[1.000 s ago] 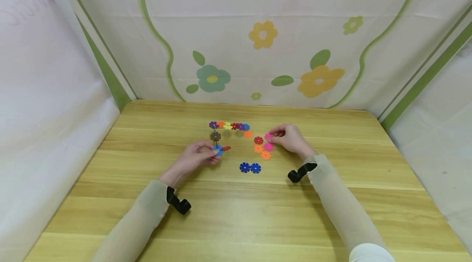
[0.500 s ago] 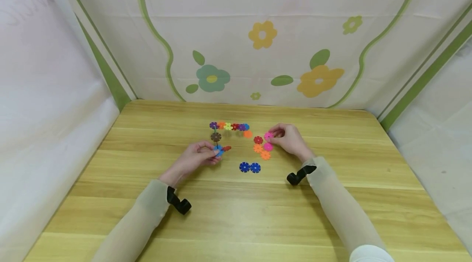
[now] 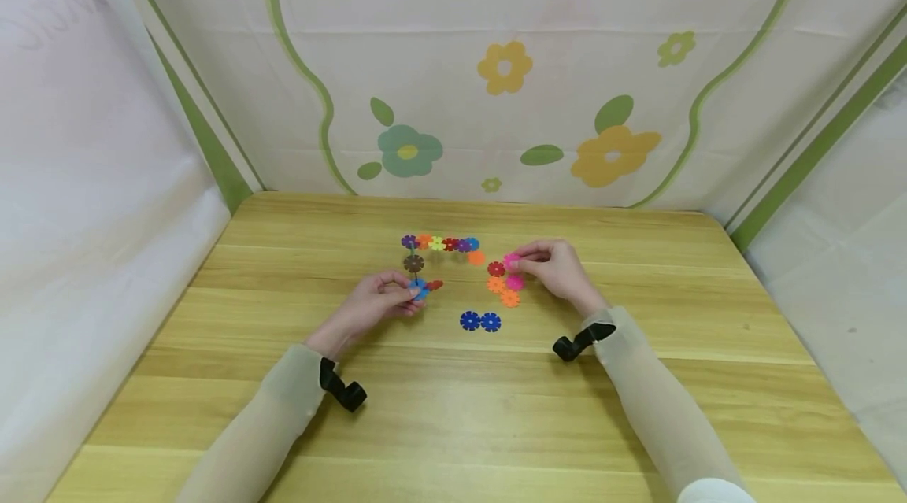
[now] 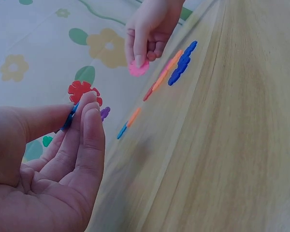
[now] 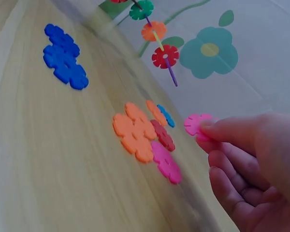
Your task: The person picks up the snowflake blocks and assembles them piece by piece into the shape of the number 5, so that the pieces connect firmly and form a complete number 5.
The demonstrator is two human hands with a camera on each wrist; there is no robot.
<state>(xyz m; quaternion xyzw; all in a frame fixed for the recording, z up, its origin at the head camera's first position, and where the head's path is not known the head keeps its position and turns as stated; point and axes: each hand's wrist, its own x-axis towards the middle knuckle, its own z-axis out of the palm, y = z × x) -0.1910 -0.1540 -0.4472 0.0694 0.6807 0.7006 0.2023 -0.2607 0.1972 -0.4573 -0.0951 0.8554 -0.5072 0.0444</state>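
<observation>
In the head view my left hand (image 3: 379, 300) pinches a light blue notched plastic disc (image 3: 420, 289) between thumb and fingers. That disc ends a chain of interlocked discs, with a red disc (image 3: 435, 285) on its right side. A brown disc (image 3: 414, 263) comes farther along, then a purple disc (image 3: 409, 242) at the corner. From there the row runs right through a yellow disc (image 3: 438, 243), held above the table. My right hand (image 3: 560, 271) pinches a pink disc (image 5: 198, 125), raised off the table in the right wrist view.
Below my right hand lie loose discs: a red one (image 3: 496, 269), a second pink one (image 3: 515, 282) and two orange ones (image 3: 510, 298). Two dark blue discs (image 3: 480, 321) lie side by side nearer the front. Another orange disc (image 3: 477, 258) is by the chain's right end.
My right hand has shifted slightly left with the pink disc, now over the loose red disc's right side. My left hand and the chain have hardly moved.
</observation>
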